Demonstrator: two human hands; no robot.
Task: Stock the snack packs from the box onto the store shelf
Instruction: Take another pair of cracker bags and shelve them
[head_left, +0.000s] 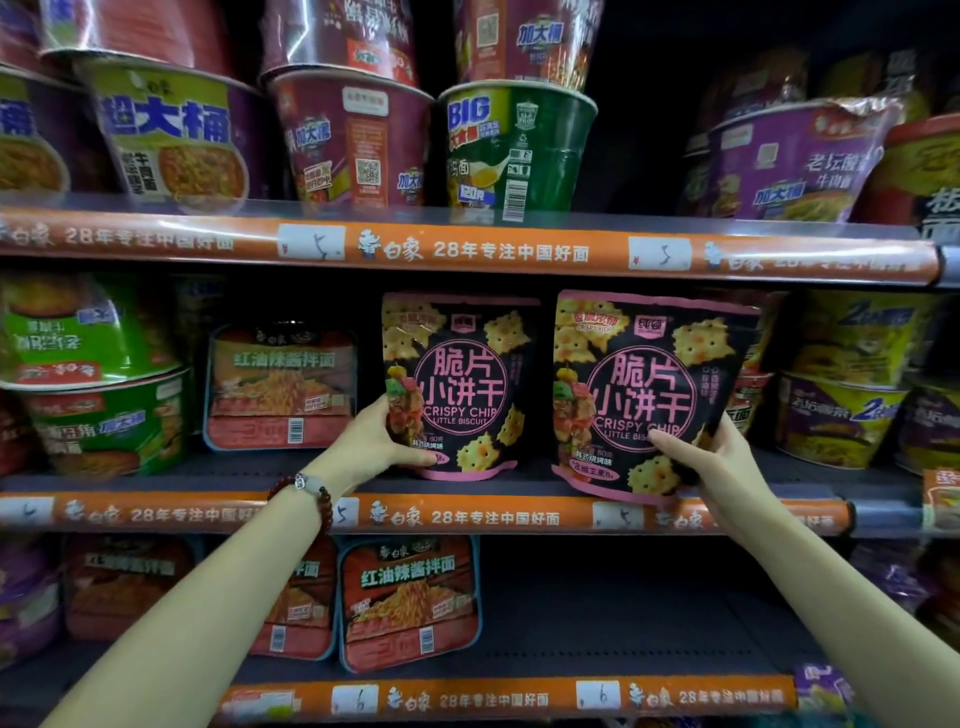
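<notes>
Store shelves packed with noodle bowls (171, 130) are filling the head view, each edged with an orange strip (467, 252). On the middle shelf (519, 486) two black snack packs are standing upright side by side. The left hand (382, 441) is gripping the left snack pack (457, 384) at its lower left corner, while the right hand (711, 457) is gripping the right snack pack (649, 395) at its lower right corner. A bead bracelet (311, 493) is sitting on the left wrist.

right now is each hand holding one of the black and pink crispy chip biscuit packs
Yes, the left hand grips the left black and pink pack and the right hand grips the right pack.
</notes>
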